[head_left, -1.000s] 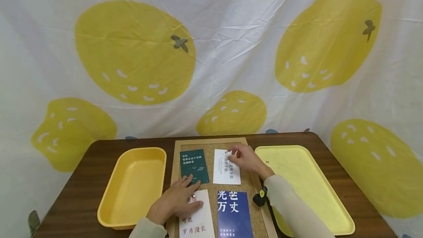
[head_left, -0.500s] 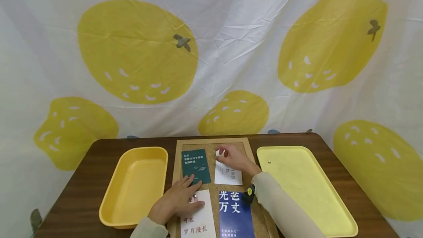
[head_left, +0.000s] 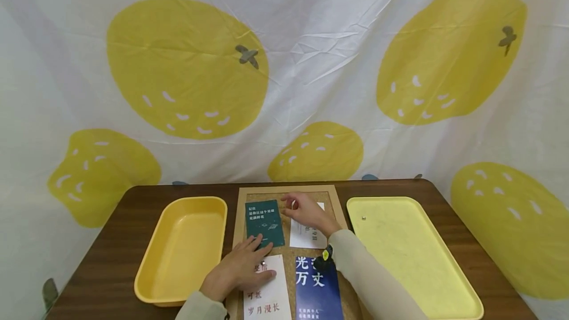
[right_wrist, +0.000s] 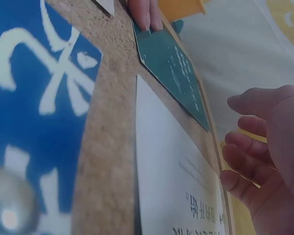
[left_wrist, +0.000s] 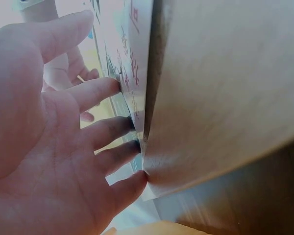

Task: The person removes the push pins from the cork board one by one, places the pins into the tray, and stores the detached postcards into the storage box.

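Observation:
My left hand (head_left: 242, 268) spreads out, its fingertips on the lower edge of a green card (head_left: 265, 221) and its palm over a white card with red characters (head_left: 262, 305). In the left wrist view the straight fingers (left_wrist: 112, 132) touch the cards at the board's edge. My right hand (head_left: 307, 210) hovers above the white card with black characters (head_left: 306, 238), fingertips close to the green card's right edge. Its fingers (right_wrist: 250, 152) are loosely bent, and nothing shows between them. A blue card (head_left: 317, 293) carries a round silvery pushpin (right_wrist: 12, 200).
The cards lie on a wood-framed corkboard (head_left: 286, 251) on a dark brown table (head_left: 104, 251). An orange-yellow basin (head_left: 182, 251) stands left. A pale yellow tray (head_left: 409, 256) on the right holds one small pushpin (head_left: 363, 218). A lemon-print cloth (head_left: 311, 88) hangs behind.
My right hand has moved left, from the pushpin at the top of the white card towards the green card. The left hand stays in place. The whole view has shifted slightly.

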